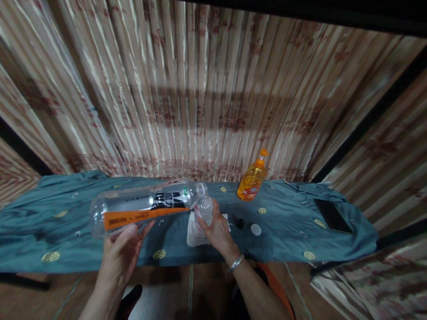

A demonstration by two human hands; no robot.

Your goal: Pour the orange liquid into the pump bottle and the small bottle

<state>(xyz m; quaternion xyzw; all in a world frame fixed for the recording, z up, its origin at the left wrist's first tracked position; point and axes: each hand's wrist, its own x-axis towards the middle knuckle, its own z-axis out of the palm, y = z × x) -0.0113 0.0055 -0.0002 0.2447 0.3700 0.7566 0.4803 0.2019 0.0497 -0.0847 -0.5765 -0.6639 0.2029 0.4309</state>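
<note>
My left hand is closed around the lower part of a large clear plastic bottle with a silver and orange label. The large bottle lies nearly level in the air, its neck pointing right. A smaller clear plastic bottle is gripped in my right hand, its top tilted toward the large one. The two bottle mouths meet or nearly meet; I cannot tell whether they touch. Below my right hand a white tissue lies on the cloth. Just right of it are a small black object and a white round cap.
A teal patterned cloth covers the narrow table. An orange pump bottle with yellow-orange liquid stands toward the back. A dark phone lies at the right. Pleated curtains hang behind, and dark frame bars slant at both sides.
</note>
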